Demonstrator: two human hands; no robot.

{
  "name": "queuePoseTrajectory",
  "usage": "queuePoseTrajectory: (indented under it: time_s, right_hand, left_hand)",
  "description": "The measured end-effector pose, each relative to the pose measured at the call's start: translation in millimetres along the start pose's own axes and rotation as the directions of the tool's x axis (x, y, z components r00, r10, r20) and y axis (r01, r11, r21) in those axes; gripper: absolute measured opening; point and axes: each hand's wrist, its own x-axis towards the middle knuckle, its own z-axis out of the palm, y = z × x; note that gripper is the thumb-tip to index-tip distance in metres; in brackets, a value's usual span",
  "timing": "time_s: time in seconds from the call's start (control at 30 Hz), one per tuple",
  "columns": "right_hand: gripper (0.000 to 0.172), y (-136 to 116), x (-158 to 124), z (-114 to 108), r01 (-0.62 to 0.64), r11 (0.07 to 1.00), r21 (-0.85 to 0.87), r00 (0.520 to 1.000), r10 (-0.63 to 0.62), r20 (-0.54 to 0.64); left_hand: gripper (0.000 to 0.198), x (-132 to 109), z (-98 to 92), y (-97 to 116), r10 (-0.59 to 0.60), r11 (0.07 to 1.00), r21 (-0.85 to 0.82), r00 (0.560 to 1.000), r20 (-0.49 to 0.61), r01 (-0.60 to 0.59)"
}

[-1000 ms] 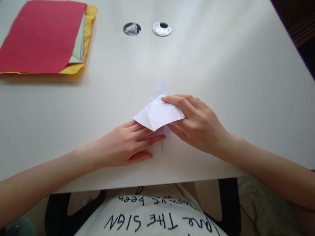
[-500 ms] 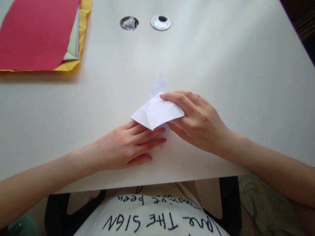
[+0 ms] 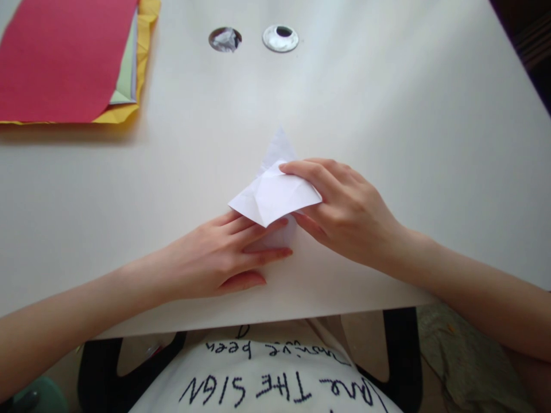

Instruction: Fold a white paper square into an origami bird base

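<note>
A folded sheet of white paper (image 3: pixel 284 192) lies near the table's front edge, its pointed tip facing away from me and a raised flap towards me. My right hand (image 3: pixel 353 212) grips the paper's right side, index fingertip on top and thumb under the flap. From the left, my left hand (image 3: pixel 228 249) rests flat with its fingers spread. Some of its fingertips are hidden under the flap, while the others lie over the lower part of the paper.
A red sheet (image 3: pixel 64 63) lies on yellow and pale green paper at the back left of the white table (image 3: pixel 387 115). Two round holes are at the back, one holding crumpled material (image 3: pixel 225 40), the other a pale ring (image 3: pixel 279 41).
Two of my left hand's fingers have spread a little wider apart over the lower part of the paper. My right hand has hardly moved.
</note>
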Motion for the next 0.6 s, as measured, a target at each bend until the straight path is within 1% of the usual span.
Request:
queuePoseTrajectory:
  time_s: [0.2,0.33,0.6]
  right_hand:
    - [0.035,0.6,-0.3,-0.9,-0.005,1.000,0.020,1.000,0.004,0.017]
    - [0.036,0.5,-1.0,1.1,-0.006,1.000,0.011,1.000,0.006,0.015]
    - [0.035,-0.1,-2.2,4.6,-0.017,1.000,0.009,1.000,0.017,0.004]
  left_hand:
    - [0.040,1.0,-0.5,-0.7,-0.036,0.997,-0.064,0.999,0.005,0.036]
    - [0.041,1.8,-1.8,-1.7,-0.070,0.993,-0.097,0.997,0.032,0.073]
    - [0.043,2.4,-5.4,-6.6,-0.059,0.992,-0.110,0.995,0.081,0.068]
